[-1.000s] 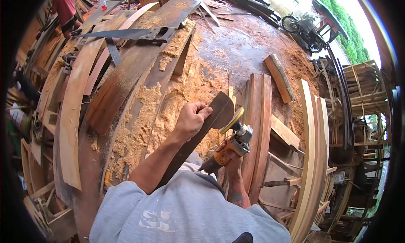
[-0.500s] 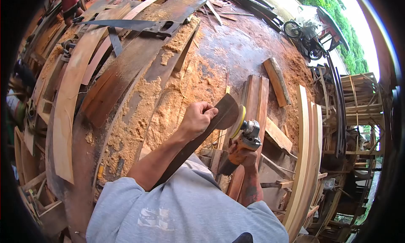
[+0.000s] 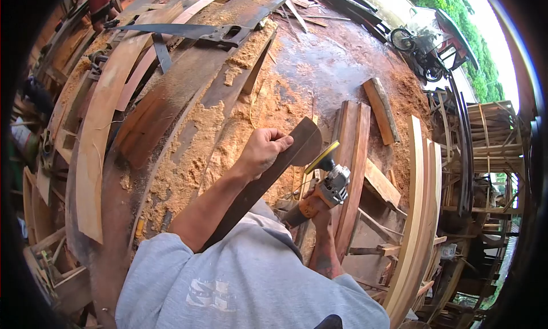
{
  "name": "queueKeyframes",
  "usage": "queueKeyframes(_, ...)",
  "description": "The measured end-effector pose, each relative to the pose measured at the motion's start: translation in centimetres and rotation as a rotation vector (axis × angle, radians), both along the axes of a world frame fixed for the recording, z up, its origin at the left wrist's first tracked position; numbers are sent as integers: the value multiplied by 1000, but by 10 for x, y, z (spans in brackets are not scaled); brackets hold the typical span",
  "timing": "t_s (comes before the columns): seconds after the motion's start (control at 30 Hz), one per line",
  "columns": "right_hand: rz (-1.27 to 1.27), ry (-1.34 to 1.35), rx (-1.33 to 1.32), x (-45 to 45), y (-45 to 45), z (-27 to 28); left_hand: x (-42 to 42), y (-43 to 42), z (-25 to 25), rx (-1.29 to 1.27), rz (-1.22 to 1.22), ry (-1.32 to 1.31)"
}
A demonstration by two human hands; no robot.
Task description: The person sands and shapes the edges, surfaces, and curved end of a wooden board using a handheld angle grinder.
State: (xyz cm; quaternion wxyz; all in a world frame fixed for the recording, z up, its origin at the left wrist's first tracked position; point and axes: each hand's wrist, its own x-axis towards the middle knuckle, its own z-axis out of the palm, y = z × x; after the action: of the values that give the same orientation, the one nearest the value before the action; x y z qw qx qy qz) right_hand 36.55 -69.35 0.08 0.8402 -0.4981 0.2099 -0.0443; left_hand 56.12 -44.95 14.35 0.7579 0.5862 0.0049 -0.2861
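My left hand [image 3: 261, 153] is closed around the upper part of a long dark wooden board [image 3: 260, 187], thumb on the near side. The board slants down against my shirt, and its far end is broad and rounded. Held in my right hand [image 3: 317, 204] is an angle grinder [image 3: 335, 186] with an orange-brown body and a metal head. Its yellow-edged sanding disc [image 3: 323, 156] sits tilted close beside the rounded end of the board. Whether disc and wood touch, I cannot tell.
Left lies a sawdust-covered plank bench [image 3: 185, 140] with a handsaw [image 3: 188, 31] across it. Reddish beams [image 3: 355, 158] and pale planks [image 3: 412, 209] stand at right. A wood block [image 3: 381, 111] rests on the ground; a motorcycle [image 3: 419, 52] is behind. Another person's leg shows top left.
The grinder has swung in my right hand, its body moving left and its disc turning from nearly upright to a slant. The board has shifted slightly, still in my left hand.
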Motion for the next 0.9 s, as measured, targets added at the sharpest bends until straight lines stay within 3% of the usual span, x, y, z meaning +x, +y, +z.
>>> queueKeyframes(0.07,-136,4,-28,-2,26,7,3,4,-4,19,-48,-22)
queueKeyframes(0.13,-155,-102,-273,0,50,49,6,12,-15,36,-109,-40)
queueKeyframes(0.17,-295,-104,-366,2,67,63,8,21,-25,9,-188,-76)
queueKeyframes(0.27,-438,-160,-482,-8,59,46,3,44,-55,-7,-299,-105)
queueKeyframes(0.33,-461,-129,-489,-14,58,48,-8,56,-66,276,-103,-139)
queueKeyframes(0.4,-490,-56,-627,-21,56,45,-3,69,-134,288,16,-246)
queueKeyframes(0.47,-460,-52,-564,-26,55,39,8,88,-168,562,249,-264)
queueKeyframes(0.53,-413,-48,-495,-30,55,30,20,115,-192,613,317,-220)
queueKeyframes(0.63,-376,3,-485,-30,57,21,3,142,-187,1127,289,-524)
queueKeyframes(0.73,-326,-18,-555,-29,43,-7,-61,171,-181,1167,303,-647)
queueKeyframes(0.8,-325,3,-681,-21,53,17,-125,187,-157,1291,234,-584)
queueKeyframes(0.9,-310,-4,-838,-9,55,22,-204,215,-161,1499,194,-391)
